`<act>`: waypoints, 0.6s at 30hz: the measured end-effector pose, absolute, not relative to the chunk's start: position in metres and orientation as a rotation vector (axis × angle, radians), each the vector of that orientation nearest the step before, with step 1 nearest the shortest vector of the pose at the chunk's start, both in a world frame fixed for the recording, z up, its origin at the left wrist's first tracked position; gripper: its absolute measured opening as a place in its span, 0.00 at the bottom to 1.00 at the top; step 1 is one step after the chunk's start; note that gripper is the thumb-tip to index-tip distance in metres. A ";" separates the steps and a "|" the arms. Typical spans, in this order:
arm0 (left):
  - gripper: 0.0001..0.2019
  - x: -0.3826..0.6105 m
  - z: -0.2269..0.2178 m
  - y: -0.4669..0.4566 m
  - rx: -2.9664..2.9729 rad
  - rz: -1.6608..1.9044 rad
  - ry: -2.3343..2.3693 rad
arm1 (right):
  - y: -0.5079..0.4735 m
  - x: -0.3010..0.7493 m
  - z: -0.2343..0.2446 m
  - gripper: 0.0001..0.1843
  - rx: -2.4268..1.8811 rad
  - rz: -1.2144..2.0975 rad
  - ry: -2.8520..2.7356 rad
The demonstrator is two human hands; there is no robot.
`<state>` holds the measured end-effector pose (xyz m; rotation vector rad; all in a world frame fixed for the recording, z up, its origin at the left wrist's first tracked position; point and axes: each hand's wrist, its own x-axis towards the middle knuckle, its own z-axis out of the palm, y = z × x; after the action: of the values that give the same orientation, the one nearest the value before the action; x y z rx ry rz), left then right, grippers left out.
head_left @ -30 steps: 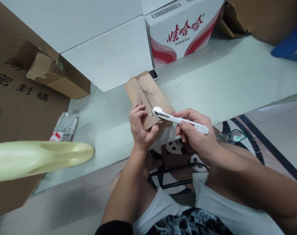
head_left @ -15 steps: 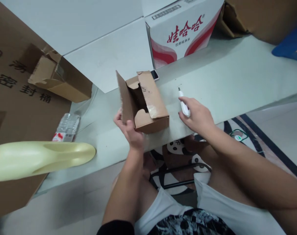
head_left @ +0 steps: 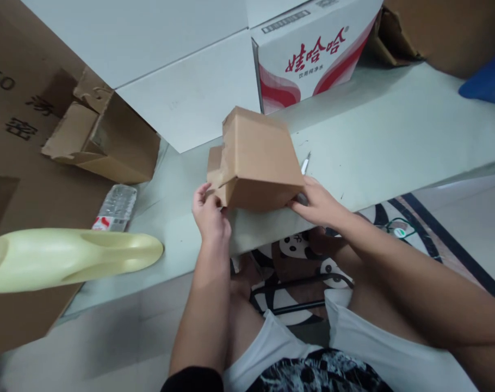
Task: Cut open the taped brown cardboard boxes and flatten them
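1. Location: The cardboard box (head_left: 264, 149) is at the centre of the frame, above the table (head_left: 386, 125), tilted so that its flap side faces left. Contact between its underside and the table cannot be confirmed.
2. Left grip: The left hand (head_left: 211, 220) is closed on the lower left of the box, at the flap edges, thumb and fingers pinching the board.
3. Right grip: The right hand (head_left: 319, 201) is at the lower right corner of the box. It appears to clasp the utility knife (head_left: 307, 162) while its fingers bear on the box; part of the knife is hidden.
4. Weight: Expect a light load if the box is hollow. The interior is not visible, so contents cannot be ruled out.
5. Stiffness: The broad panels should resist bending; the flap (head_left: 215, 159) should fold easily at its crease and may tear.
6. Friction: The matte board should not slip readily.
7. Hold points: Support opposite panels near the corners, palms flat. Avoid lifting by the flap alone. Keep the knife tip directed away from the fingers.
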<state>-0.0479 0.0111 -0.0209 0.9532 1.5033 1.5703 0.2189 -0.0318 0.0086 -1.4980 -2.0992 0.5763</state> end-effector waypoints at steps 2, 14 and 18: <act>0.13 -0.047 -0.020 0.014 1.235 1.563 1.580 | -0.030 0.221 0.009 0.29 -1.414 0.622 -1.987; 0.27 -0.039 0.003 0.004 1.773 1.194 1.350 | -0.026 0.228 -0.003 0.35 -1.203 0.722 -1.745; 0.27 -0.038 0.005 0.005 1.793 1.237 1.461 | -0.022 0.232 -0.005 0.33 -1.187 0.767 -1.683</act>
<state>-0.0381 0.0050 0.0053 1.7926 1.4607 1.2366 0.2316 -0.0220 -0.0049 -1.1866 -1.6829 0.7670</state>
